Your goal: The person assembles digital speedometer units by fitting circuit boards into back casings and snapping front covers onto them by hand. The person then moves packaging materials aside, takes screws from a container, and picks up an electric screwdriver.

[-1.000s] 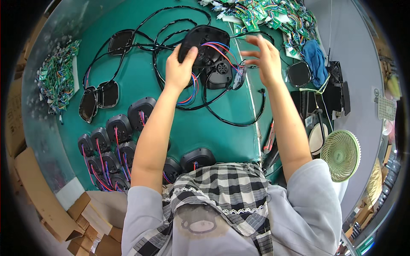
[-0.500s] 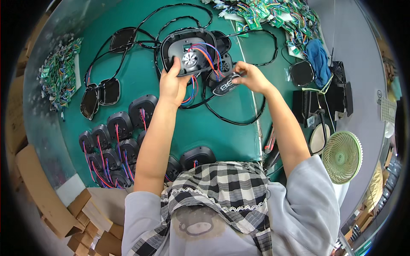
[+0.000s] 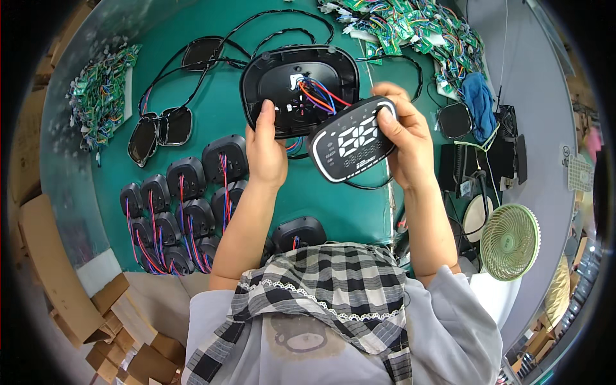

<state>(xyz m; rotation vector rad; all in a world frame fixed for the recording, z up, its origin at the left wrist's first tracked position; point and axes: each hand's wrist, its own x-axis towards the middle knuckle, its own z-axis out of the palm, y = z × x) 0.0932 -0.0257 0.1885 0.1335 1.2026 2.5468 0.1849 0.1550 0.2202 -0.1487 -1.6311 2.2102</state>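
Observation:
My left hand (image 3: pixel 267 151) grips the lower edge of a black plastic housing (image 3: pixel 263 74), its thumb over the rim. The housing's hollow inside faces up, with red, blue and purple wires (image 3: pixel 324 96) running out of it. In my right hand (image 3: pixel 407 128) is a black display panel (image 3: pixel 330 144), rounded in outline, with large white digit segments on its face. The thumb presses on the panel's face while the other fingers are behind it. Panel and housing are close together, the panel lower right and tilted. The wires pass behind the panel, where their ends are hidden.
Several black housings with wires (image 3: pixel 196 218) stand in rows at the left. Circuit boards lie heaped at far left (image 3: pixel 106 99) and far right (image 3: pixel 417 32). Black cables (image 3: pixel 256 16) loop across the green table (image 3: pixel 314 205). A blue cloth (image 3: pixel 477 99) and green fan (image 3: pixel 511 242) are at right.
Both hands have lifted the parts nearer to me. The housing has tilted, and the display panel has turned from edge-on to show its face. My right hand has moved right and slightly down.

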